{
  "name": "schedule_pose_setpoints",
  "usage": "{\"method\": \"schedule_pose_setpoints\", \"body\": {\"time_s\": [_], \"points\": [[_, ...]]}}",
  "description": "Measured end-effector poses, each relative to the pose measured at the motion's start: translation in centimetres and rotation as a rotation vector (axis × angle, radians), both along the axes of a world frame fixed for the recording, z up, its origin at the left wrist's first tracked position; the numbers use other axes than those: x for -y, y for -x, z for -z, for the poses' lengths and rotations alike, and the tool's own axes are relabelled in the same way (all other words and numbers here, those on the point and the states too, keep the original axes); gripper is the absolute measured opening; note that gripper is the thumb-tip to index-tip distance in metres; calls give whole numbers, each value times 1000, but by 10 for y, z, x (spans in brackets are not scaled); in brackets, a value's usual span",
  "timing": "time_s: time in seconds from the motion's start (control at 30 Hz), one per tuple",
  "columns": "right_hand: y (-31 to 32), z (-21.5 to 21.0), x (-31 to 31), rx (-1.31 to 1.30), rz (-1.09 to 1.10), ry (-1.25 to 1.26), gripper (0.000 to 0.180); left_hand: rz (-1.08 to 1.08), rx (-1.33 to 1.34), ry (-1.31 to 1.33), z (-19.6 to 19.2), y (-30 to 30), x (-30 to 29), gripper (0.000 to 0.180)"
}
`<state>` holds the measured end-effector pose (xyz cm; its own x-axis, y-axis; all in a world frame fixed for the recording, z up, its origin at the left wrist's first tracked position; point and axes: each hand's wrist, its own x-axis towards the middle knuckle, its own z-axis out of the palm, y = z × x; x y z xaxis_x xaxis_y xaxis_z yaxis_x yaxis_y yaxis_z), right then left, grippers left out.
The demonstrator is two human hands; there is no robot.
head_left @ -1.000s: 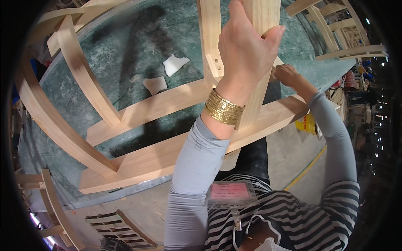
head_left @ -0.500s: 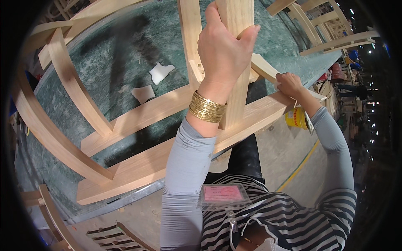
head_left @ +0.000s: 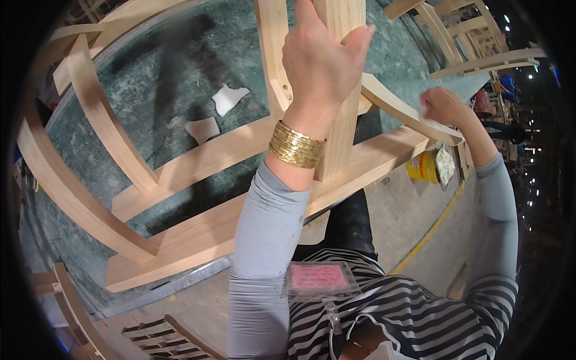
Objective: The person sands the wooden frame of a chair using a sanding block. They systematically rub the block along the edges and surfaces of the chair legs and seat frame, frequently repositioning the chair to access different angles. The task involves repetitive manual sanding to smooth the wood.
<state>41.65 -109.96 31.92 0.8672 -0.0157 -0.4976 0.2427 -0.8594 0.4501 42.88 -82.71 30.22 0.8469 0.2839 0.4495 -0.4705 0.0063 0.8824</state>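
My left hand (head_left: 324, 66), with gold bangles at the wrist, is wrapped around a thick upright wooden post (head_left: 339, 138) of a pale chair frame. My right hand (head_left: 444, 107) is raised over the frame's right end, apart from the wood, its fingers curled and slightly blurred. Anything inside that fist is hidden. Below it lies a curved wooden rail (head_left: 402, 111), which meets the end of the long near rail (head_left: 192, 240). A second upright (head_left: 273, 54) with drilled holes stands just left of the gripped post. Two curved arms (head_left: 78, 186) rise at the frame's left.
The frame lies on a worn green tabletop (head_left: 186, 66) with two white scraps (head_left: 229, 99). A yellow bucket (head_left: 423, 167) stands below the right end. More wooden frames (head_left: 456, 36) sit at the far right, and a slatted piece (head_left: 165, 339) is on the floor at lower left.
My right hand has lifted off the frame's right end and moved up and to the right. The frame has shifted very slightly left in view; my left hand keeps its hold on the post.
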Motion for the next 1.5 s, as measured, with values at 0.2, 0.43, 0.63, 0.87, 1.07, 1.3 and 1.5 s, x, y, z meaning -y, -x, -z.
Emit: {"method": "schedule_pose_setpoints", "body": {"time_s": [0.2, 0.43, 0.63, 0.87, 1.07, 1.3, 1.5], "points": [[7, 71, 19, -48, -79, -185, 11, 55, 15, 61, -1, 0, 5, 44], [37, 3, 15, -183, -104, 72, 15, -43, 28, -122, 12, -11, -1, 52], [32, -36, 17, 125, -28, -175, 11, -36, -24, -135, 14, -14, -1, 58], [19, 41, 10, -162, -150, 152, 13, 13, -44, -82, 9, -21, 4, 60], [43, -52, -10, -101, -115, 191, 19, -67, -32, -136, 12, -35, -7, 55], [115, -10, 38, 660, -371, -562, 37, -40, -58, -123, 12, -45, -4, 56], [116, 58, 108, 989, -403, -629, 38, 44, -135, -138, 8, -50, -1, 50]]}}
